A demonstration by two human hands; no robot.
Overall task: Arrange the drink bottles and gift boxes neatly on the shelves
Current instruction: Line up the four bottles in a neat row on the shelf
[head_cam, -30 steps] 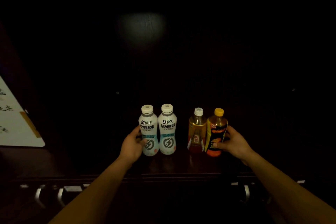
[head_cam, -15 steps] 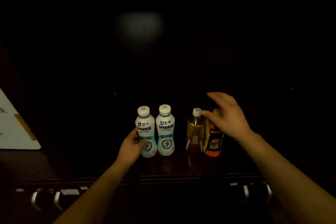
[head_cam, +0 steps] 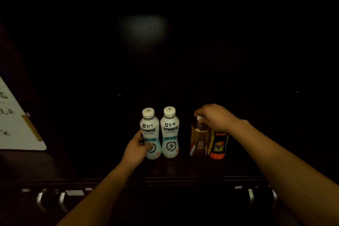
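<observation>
The left hand (head_cam: 136,149) grips the left white bottle (head_cam: 150,134) low down; the right hand (head_cam: 214,117) grips the top of the tea bottle (head_cam: 199,135); golden drink is inside it.

The left white bottle (head_cam: 149,130), gripped low by the left hand (head_cam: 136,149), and the right white bottle (head_cam: 169,132) (both pale-capped, labels forward) are stood upright side by side on the dark shelf (head_cam: 183,168). Apart to their right, the amber tea bottle (head_cam: 199,139), held at its cap by the right hand (head_cam: 214,117), is stood just beside the orange-and-black bottle (head_cam: 219,146).
</observation>
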